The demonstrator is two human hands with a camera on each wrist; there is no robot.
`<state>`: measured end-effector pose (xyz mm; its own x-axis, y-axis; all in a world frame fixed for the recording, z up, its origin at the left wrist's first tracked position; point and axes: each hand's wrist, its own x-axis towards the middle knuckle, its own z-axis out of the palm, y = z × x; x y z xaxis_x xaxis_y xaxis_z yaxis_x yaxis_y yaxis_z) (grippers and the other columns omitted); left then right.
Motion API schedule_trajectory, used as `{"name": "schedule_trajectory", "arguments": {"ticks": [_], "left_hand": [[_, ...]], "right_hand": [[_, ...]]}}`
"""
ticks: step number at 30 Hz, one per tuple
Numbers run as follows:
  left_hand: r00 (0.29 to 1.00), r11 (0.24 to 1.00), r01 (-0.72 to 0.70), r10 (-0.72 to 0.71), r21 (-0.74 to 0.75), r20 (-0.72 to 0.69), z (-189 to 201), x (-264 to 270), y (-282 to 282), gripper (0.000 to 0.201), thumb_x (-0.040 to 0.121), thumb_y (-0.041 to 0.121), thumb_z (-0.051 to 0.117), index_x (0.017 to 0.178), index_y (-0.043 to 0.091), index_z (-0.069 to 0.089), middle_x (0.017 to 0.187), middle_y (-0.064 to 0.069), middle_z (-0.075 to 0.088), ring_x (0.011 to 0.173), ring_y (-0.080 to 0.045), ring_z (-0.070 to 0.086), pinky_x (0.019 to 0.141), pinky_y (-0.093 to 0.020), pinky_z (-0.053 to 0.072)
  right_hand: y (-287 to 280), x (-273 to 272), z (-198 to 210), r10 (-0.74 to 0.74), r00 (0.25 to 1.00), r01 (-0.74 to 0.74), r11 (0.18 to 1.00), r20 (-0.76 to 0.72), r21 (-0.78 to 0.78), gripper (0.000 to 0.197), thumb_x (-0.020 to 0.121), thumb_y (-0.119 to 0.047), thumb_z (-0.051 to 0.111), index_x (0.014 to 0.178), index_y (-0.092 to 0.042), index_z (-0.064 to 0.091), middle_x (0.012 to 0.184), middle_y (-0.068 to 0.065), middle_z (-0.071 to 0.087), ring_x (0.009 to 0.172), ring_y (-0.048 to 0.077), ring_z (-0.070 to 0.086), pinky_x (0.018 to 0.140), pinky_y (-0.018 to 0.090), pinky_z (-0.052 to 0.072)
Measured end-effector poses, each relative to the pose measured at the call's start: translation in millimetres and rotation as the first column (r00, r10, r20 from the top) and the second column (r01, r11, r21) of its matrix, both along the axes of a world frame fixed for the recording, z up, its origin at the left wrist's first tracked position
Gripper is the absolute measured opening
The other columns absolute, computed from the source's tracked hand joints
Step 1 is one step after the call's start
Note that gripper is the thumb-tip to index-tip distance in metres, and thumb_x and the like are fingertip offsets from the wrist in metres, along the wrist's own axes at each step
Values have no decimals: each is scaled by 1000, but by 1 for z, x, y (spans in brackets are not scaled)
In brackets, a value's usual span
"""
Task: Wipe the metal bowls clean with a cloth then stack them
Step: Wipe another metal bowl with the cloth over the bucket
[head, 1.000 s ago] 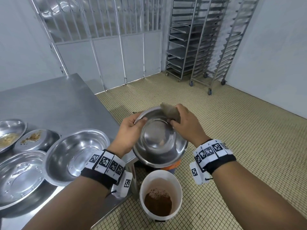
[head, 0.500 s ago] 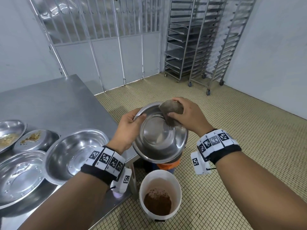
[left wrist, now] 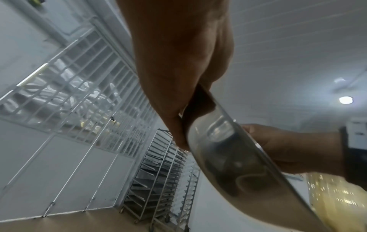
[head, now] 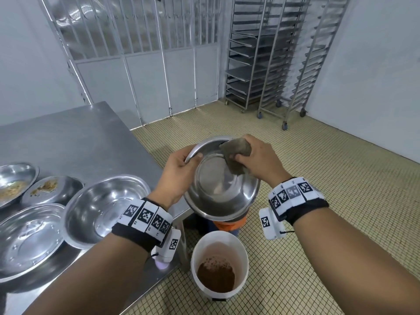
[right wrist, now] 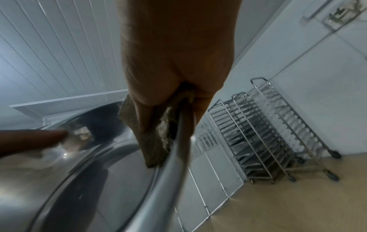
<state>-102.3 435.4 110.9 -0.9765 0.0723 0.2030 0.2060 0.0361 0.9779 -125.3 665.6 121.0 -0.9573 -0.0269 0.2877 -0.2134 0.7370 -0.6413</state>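
Since the earlier frame, right hand [head: 256, 159] has slid the cloth [head: 235, 156] from the bowl's far rim down its inner right wall, thumb pressing the wad inside while fingers wrap the rim outside. Left hand [head: 179, 170] grips the opposite rim of the held bowl [head: 221, 192], thumb inside, fingers behind; that bowl is tilted toward the person, off the table edge, above a white bucket [head: 219, 264]. Left of the gripping hand, four more bowls sit on the steel table [head: 75, 137], the nearest [head: 102, 205] just beside the left wrist.
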Motion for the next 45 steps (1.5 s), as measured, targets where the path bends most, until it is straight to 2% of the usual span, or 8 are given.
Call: {"name": "schedule_trajectory", "arguments": {"ticks": [5, 11, 17, 21, 27, 33, 37, 45], "left_hand": [[995, 987, -96, 91, 128, 44, 1, -1, -4, 22, 106, 9, 55, 111, 12, 76, 87, -1, 76, 79, -19, 71, 70, -30, 57], [1000, 1000, -29, 29, -6, -4, 0, 6, -3, 23, 106, 11, 55, 118, 15, 75, 87, -1, 77, 76, -17, 72, 66, -29, 58], [990, 949, -124, 100, 291, 97, -2, 7, -2, 21, 106, 9, 56, 106, 17, 76, 88, -1, 77, 81, -18, 72, 74, -33, 60], [988, 990, -141, 139, -18, -67, -5, 8, -4, 15, 104, 10, 57, 108, 19, 68, 87, 8, 71, 72, 4, 65, 66, -16, 51], [988, 914, -6, -57, -406, -144, 7, -14, -9, 16, 101, 21, 64, 111, 34, 67, 93, 20, 70, 84, 6, 66, 75, -21, 51], [991, 972, -35, 4, -231, -134, 11, -18, -5, 17, 105, 19, 58, 105, 27, 74, 86, 7, 74, 78, -13, 71, 69, -24, 55], [987, 981, -88, 62, -170, -151, 8, -16, -6, 21, 106, 17, 57, 108, 31, 72, 88, 10, 74, 81, -12, 71, 71, -28, 56], [981, 982, -99, 70, -161, -180, 12, -12, -2, 19, 105, 20, 58, 113, 27, 73, 94, 5, 74, 85, -15, 70, 74, -29, 56]], "right_hand": [[-2, 10, -10, -84, 996, 81, 990, -20, -116, 29, 85, -36, 79, 105, -26, 60, 91, -19, 63, 83, -5, 57, 66, 11, 40], [-3, 11, -5, -34, 999, 35, 997, 4, -76, 28, 84, -34, 80, 105, -24, 64, 90, -18, 64, 84, -1, 58, 68, 17, 44], [-6, 9, -12, -119, 992, 111, 973, -31, -205, 20, 86, -31, 79, 98, -23, 65, 90, -15, 66, 84, 4, 62, 67, 12, 46], [0, 9, -9, -75, 996, 70, 991, -42, -115, 18, 86, -24, 78, 97, -22, 63, 89, -12, 67, 82, 8, 62, 66, 15, 45], [-2, 10, 8, 69, 995, -61, 991, -67, 122, 21, 89, -23, 75, 107, -28, 66, 86, -10, 68, 76, 9, 64, 60, 17, 41], [-3, 14, 0, -77, 993, 68, 993, -88, -99, 24, 87, -30, 78, 100, -31, 59, 88, -17, 64, 81, -3, 58, 64, 7, 38], [2, 13, -7, -112, 993, 109, 992, -38, -58, 32, 84, -34, 80, 105, -21, 60, 91, -9, 66, 83, 13, 63, 72, 25, 49], [-4, 13, 6, -113, 992, 109, 991, -59, -78, 35, 85, -31, 80, 111, -22, 58, 93, -9, 67, 85, 13, 64, 72, 23, 48]]}}
